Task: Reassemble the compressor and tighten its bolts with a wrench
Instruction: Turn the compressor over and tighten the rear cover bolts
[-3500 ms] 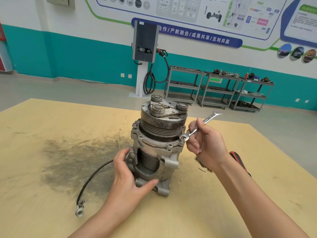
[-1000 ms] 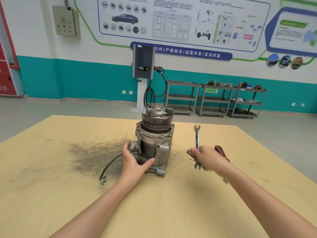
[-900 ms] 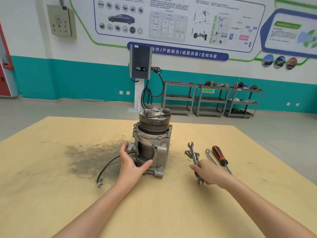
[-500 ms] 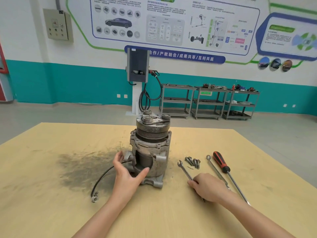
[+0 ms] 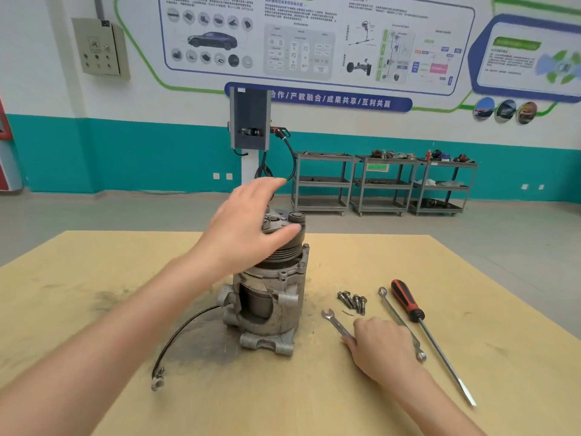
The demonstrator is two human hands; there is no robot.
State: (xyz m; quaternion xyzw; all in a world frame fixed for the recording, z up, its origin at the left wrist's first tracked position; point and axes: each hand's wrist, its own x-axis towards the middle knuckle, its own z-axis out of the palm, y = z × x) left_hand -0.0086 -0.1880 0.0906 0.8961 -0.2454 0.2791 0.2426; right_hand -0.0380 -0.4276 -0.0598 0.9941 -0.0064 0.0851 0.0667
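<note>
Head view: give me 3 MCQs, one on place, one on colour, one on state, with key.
1. Where do the loose bolts lie?
A. left of the compressor
B. on the table right of the compressor
C. on top of the compressor

2. What colour is the screwdriver handle?
A. red and black
B. blue
C. yellow

3. How is the left hand?
A. gripping a wrench
B. flat on the table
C. open, fingers spread at the compressor's top

Key: B, the bolts sit in a cluster between compressor and screwdriver; A, the grip is red with black; C, straight fingers by the pulley, holding nothing.
</note>
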